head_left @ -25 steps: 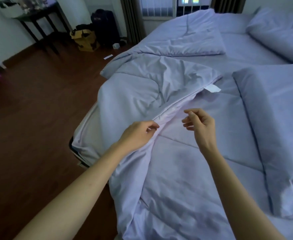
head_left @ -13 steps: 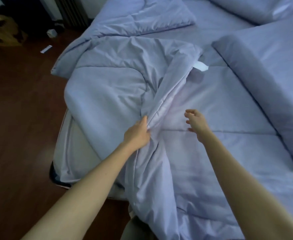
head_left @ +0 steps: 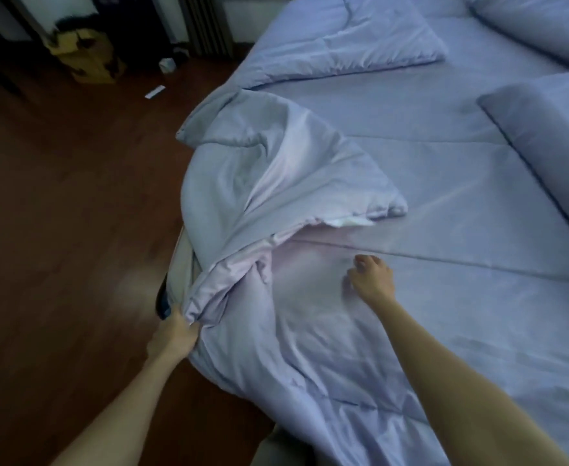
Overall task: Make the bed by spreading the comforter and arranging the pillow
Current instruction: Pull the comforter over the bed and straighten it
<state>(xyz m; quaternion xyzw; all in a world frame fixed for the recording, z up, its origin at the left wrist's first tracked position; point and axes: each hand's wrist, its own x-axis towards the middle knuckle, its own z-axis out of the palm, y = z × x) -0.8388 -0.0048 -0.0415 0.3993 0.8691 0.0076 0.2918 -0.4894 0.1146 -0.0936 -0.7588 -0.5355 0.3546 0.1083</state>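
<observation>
A pale lilac comforter [head_left: 427,210] covers the bed, with its left part bunched and folded over near the bed's left edge. My left hand [head_left: 175,334] grips a gathered fold of the comforter's edge, low beside the mattress and over the floor. My right hand [head_left: 372,277] hovers just above the flat part of the comforter with loosely curled fingers and holds nothing. A pillow [head_left: 350,38] in the same fabric lies at the far end of the bed, and a second pillow [head_left: 542,25] lies at the far right.
A thick folded bolster-like roll [head_left: 545,142] of the same fabric lies along the right side. Dark wooden floor [head_left: 68,230] spreads to the left. A yellow bag [head_left: 84,58], dark luggage and a small white slip sit on the floor at the back left.
My left hand has pulled the comforter's edge down and leftward, off the bed's side. The fold with the white tag has slid toward me. My right hand stays above the flat comforter.
</observation>
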